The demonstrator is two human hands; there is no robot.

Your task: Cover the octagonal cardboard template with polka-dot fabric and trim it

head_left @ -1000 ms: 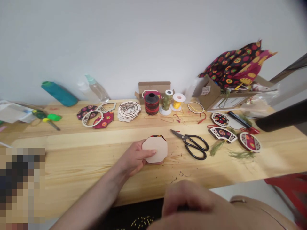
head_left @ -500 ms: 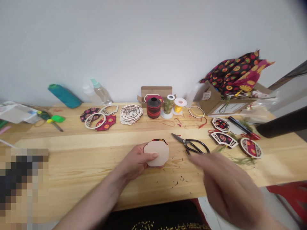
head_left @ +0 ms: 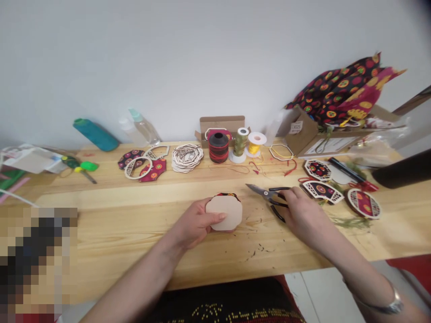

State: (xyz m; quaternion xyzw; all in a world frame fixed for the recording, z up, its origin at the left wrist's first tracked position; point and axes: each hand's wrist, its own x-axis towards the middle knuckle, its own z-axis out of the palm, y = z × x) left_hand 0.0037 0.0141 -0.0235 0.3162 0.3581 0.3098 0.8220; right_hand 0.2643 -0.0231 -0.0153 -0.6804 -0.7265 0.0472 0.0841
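Observation:
Thumb on top, my left hand (head_left: 197,222) grips a pale octagonal board (head_left: 226,211) over the wooden table. A strip of patterned fabric (head_left: 232,195) shows along the board's far edge; its underside is hidden. To the right, my right hand (head_left: 305,213) has its fingers closed around a black handle of the scissors (head_left: 267,194). The blades point away to the left, and the other handle loop lies outside the fingers. Dark fabric or thread scraps (head_left: 257,251) are scattered on the wood between my hands.
Spools of red-black thread (head_left: 218,150), green thread (head_left: 241,146) and yellow thread (head_left: 257,144) stand at the back beside stacked wooden cutouts (head_left: 187,157). Finished fabric ornaments (head_left: 364,203) lie right, before a cardboard box (head_left: 306,134). A teal thread cone (head_left: 96,134) leans back left.
My right hand has moved from the near right down to the scissors and closed on a handle. My left hand still holds the board. The view has shifted slightly.

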